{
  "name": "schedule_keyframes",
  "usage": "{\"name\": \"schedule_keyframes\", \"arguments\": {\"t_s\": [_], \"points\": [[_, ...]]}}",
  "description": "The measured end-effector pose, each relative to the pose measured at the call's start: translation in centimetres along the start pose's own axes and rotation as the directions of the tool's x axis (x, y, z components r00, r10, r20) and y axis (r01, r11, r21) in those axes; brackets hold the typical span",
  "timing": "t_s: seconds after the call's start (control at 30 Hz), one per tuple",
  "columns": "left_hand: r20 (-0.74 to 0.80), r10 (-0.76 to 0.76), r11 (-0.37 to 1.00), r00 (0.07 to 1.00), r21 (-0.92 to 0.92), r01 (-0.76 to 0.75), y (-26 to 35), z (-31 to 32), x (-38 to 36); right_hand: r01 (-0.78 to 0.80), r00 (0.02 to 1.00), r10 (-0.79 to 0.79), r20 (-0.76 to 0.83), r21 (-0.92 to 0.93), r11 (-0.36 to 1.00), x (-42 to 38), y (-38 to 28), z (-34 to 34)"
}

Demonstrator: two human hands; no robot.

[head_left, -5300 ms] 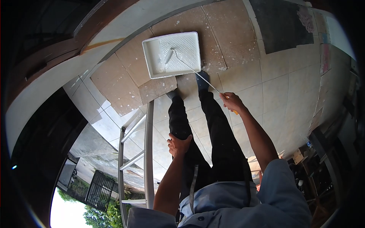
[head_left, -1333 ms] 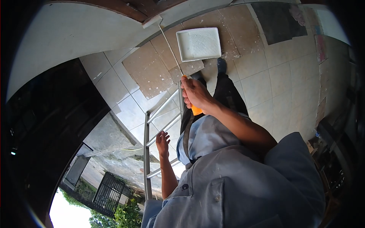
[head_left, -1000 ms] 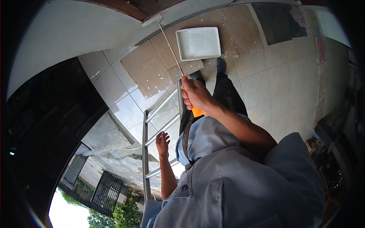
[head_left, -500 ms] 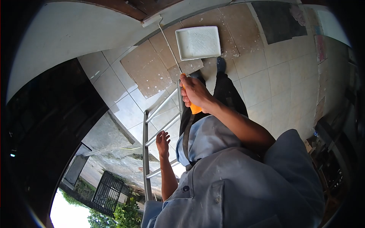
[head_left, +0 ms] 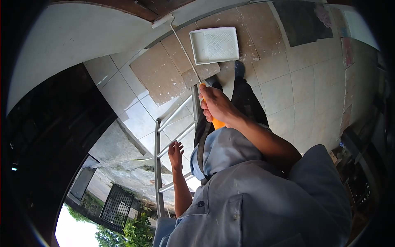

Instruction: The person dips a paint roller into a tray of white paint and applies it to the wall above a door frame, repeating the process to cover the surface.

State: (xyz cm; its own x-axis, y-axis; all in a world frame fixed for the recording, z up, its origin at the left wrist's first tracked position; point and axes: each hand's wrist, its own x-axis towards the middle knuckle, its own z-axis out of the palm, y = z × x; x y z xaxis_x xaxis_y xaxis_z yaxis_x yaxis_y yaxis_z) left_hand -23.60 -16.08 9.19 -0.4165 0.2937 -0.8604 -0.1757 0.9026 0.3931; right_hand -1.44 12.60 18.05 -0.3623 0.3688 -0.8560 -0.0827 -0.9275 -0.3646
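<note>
My right hand point(head_left: 217, 103) is wrapped round the orange handle of a long-framed paint roller point(head_left: 181, 46). The white roller head point(head_left: 161, 21) meets the pale wall near the brown wooden frame. My left hand point(head_left: 175, 151) hangs beside the metal ladder, its fingers slightly curled and apart, holding nothing. A white paint tray point(head_left: 215, 62) with wet white paint and a textured slope lies on the cardboard beyond my feet.
An aluminium ladder point(head_left: 158, 164) stands close on my left. Paint-spotted cardboard point(head_left: 156, 76) covers floor tiles along the wall point(head_left: 86, 37). A dark mat point(head_left: 302, 24) lies at upper right. Dark shelving stands at far right; a black grate point(head_left: 117, 206) and plants are at lower left.
My right hand has drawn slightly back toward my body and to the right with the handle. The roller head has shifted slightly left along the wall. My left hand looks unmoved.
</note>
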Motion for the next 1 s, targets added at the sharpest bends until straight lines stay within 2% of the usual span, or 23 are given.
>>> {"name": "schedule_keyframes", "arguments": {"t_s": [0.13, 0.33, 0.5, 0.7, 0.8, 0.9, 1.0], "points": [[0.016, -0.015, 1.0, 1.0, 0.01, 0.015, 0.1, 0.3, 0.2, 0.008, 0.999, -0.009, -0.052, -0.021, 1.0, 0.7, -0.2, 0.4], [0.023, -0.011, 1.0, 1.0, 0.005, 0.011, 0.6, 0.1, 0.2, -0.01, 1.0, 0.01, -0.024, -0.001, 1.0, 0.1, -0.7, 0.6], [0.005, 0.011, 1.0, 1.0, -0.005, -0.011, 0.4, 0.2, 0.4, 0.013, 1.0, -0.013, 0.006, 0.028, 1.0, 2.9, -0.3, 0.8], [0.011, -0.015, 1.0, 1.0, 0.011, 0.015, 1.1, 0.1, -0.2, -0.062, 0.998, 0.061, 0.02, 0.075, 0.995, 0.4, -1.0, 0.5], [0.007, 0.001, 1.0, 1.0, 0.012, -0.001, 0.5, 0.2, 0.2, -0.055, 0.998, 0.054, 0.008, 0.078, 0.995, 2.5, -1.1, 0.6], [-0.001, 0.005, 1.0, 1.0, 0.028, -0.005, 1.1, 0.4, 0.1, 0.041, 0.998, -0.044, 0.048, 0.049, 0.998, 5.5, -0.4, 0.0], [-0.006, 0.011, 1.0, 1.0, 0.021, -0.011, 1.1, 0.1, -0.1, -0.034, 0.999, 0.033, 0.013, 0.095, 0.995, 4.4, -0.1, -0.3]]}}
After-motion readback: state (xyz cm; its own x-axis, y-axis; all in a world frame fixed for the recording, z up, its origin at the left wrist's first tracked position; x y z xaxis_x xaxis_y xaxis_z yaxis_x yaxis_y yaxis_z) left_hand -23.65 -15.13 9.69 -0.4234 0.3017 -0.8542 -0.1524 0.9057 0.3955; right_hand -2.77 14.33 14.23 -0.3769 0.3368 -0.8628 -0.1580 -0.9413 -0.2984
